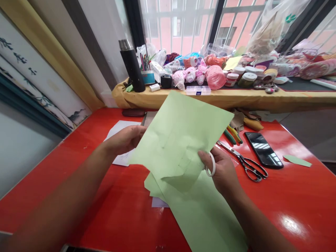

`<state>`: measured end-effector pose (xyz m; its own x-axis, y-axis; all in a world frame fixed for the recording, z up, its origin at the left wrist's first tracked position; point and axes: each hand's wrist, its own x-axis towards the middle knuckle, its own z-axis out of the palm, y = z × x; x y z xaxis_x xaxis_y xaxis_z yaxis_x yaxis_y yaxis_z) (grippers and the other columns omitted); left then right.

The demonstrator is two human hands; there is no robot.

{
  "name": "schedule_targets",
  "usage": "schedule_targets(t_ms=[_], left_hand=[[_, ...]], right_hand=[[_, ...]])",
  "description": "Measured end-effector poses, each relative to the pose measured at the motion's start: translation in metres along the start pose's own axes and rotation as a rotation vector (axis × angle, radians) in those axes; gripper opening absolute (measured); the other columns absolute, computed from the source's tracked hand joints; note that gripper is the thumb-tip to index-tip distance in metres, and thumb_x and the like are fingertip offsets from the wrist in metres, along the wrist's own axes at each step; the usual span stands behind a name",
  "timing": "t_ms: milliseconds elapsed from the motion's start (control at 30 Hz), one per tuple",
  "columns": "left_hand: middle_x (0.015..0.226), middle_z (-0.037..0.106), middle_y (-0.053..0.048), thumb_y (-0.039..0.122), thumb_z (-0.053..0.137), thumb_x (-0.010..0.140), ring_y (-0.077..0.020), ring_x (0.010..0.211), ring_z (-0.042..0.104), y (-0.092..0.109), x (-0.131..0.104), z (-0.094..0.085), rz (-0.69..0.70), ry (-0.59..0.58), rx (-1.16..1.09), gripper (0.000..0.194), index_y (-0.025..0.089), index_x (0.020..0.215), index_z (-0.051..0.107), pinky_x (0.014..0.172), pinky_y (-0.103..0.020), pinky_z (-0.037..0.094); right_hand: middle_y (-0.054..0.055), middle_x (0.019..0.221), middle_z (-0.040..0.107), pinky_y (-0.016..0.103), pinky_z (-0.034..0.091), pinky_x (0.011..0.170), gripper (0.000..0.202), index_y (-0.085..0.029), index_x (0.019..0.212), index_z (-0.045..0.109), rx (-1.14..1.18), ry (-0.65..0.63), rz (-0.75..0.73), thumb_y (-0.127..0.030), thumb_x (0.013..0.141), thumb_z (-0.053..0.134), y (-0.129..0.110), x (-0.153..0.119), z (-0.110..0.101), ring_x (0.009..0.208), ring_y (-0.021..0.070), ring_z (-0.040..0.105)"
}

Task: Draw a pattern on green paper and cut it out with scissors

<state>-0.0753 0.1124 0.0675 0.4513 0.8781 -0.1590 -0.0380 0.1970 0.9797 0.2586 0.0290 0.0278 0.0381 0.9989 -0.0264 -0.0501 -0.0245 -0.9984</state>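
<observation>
My left hand (128,138) grips the left edge of a light green sheet of paper (183,122), its fingertips partly hidden behind it. The sheet is raised above the table, creased in its middle, with pencil-like marks and a cut lower edge. My right hand (223,169) is closed at the sheet's lower right, the thumb over the paper. A white loop, apparently the handle of small scissors (213,165), circles that thumb; their blades are hidden. Beneath lies a larger green sheet (202,213), with a smaller green piece (152,187) at its left.
On the red table (296,196) lie metal scissors (246,161), green-and-yellow pliers (233,134), a black phone (264,149), a green scrap (298,161) and white paper (123,159). A black thermos (132,66), jars (248,79) and craft supplies crowd the sill behind.
</observation>
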Motion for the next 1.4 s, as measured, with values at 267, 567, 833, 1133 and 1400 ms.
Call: schedule_targets(t_ms=[267,567,833,1133,1400], left_hand=[[0.12,0.083,-0.017,0.059,0.084,0.089,-0.0277,0.098,0.08,-0.037,-0.027,0.028,-0.049,-0.26,0.031,0.054,0.018,0.123,0.081,0.086,-0.036,0.065],[0.085,0.084,-0.019,0.053,0.085,0.089,-0.0244,0.072,0.08,-0.049,-0.014,0.085,-0.176,0.126,-0.077,0.043,0.01,0.089,0.084,0.069,-0.032,0.063],[0.079,0.083,-0.016,0.043,0.091,0.085,-0.0253,0.061,0.077,-0.042,-0.016,0.083,-0.038,0.445,-0.208,0.032,0.012,0.08,0.085,0.062,-0.035,0.064],[0.101,0.086,-0.013,0.053,0.086,0.09,-0.0322,0.09,0.083,-0.049,-0.022,0.06,0.087,0.676,-0.059,0.034,0.018,0.094,0.087,0.076,-0.04,0.069],[0.115,0.084,-0.013,0.037,0.094,0.082,-0.0297,0.1,0.08,-0.036,-0.02,0.066,0.144,0.647,-0.309,0.029,0.014,0.097,0.084,0.062,-0.031,0.067]], right_hand=[[-0.002,0.07,0.062,0.028,0.044,0.054,0.032,-0.022,0.087,0.075,-0.07,0.187,-0.104,-0.052,0.091,0.084,0.0,0.0,-0.003,0.06,0.0161,0.052],[0.002,0.079,0.074,0.03,0.052,0.059,0.037,-0.021,0.096,0.078,-0.015,0.132,-0.069,-0.057,0.091,0.085,0.005,-0.002,-0.003,0.065,0.0189,0.063],[0.0,0.066,0.065,0.03,0.047,0.054,0.046,-0.02,0.103,0.072,-0.097,0.043,0.01,-0.065,0.099,0.074,0.003,0.001,-0.002,0.059,0.0181,0.059],[-0.001,0.07,0.063,0.031,0.051,0.06,0.052,-0.021,0.118,0.076,-0.055,-0.338,-0.004,-0.07,0.099,0.072,0.012,-0.008,0.001,0.058,0.0161,0.057],[0.001,0.077,0.064,0.031,0.051,0.063,0.061,-0.021,0.117,0.077,-0.146,-0.63,0.18,-0.076,0.091,0.078,0.012,-0.014,0.009,0.066,0.017,0.059]])
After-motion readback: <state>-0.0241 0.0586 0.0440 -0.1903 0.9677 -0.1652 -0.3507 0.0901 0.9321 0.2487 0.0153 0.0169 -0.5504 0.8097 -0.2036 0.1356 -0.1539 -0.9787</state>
